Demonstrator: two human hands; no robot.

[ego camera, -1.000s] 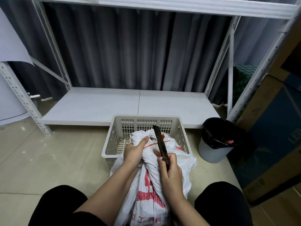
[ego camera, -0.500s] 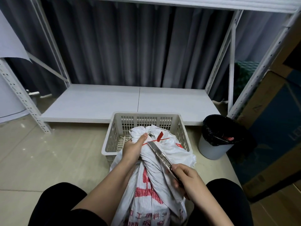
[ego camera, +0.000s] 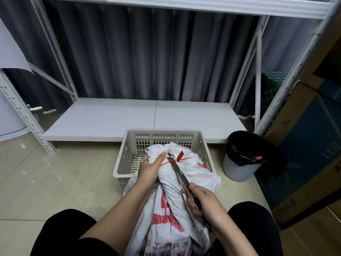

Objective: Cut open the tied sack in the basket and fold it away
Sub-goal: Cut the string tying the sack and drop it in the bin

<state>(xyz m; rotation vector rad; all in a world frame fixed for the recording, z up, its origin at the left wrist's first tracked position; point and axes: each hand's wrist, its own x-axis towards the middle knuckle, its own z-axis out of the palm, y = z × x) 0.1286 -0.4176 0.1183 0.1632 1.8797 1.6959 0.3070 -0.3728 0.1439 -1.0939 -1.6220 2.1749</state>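
— Fingers first: what are they doing?

— Left hand [ego camera: 150, 168] has its fingers curled round the bunched neck of the white woven sack [ego camera: 171, 206], thumb lying up along the knot. Right hand [ego camera: 205, 206] is wrapped tight round the handle of a utility knife [ego camera: 180, 174]; most of the handle is buried in the fist, with only a dark end poking out below the wrist.

— Where is the blade?

— It runs up and left from the fist toward frame centre, its tip at the red tie [ego camera: 174, 160] cinched round the neck. Whether the edge is touching the tie or just beside it, I cannot tell; the tip blurs into the folds.

— And the sack itself?

— Its knotted top sits in the white slotted basket [ego camera: 201, 143] at centre frame, and the body spills over the near rim, down between the person's dark-clad knees. The red print is cut off by the bottom edge and unreadable.

— Around that?

— Basket stands on the tiled floor [ego camera: 55, 182], in front of a low white shelf [ego camera: 114, 119]. Right of it, a bin with a black liner [ego camera: 241, 156]; something red lies inside, too small to identify. Cardboard boxes [ego camera: 310, 145] are cropped at the right edge.
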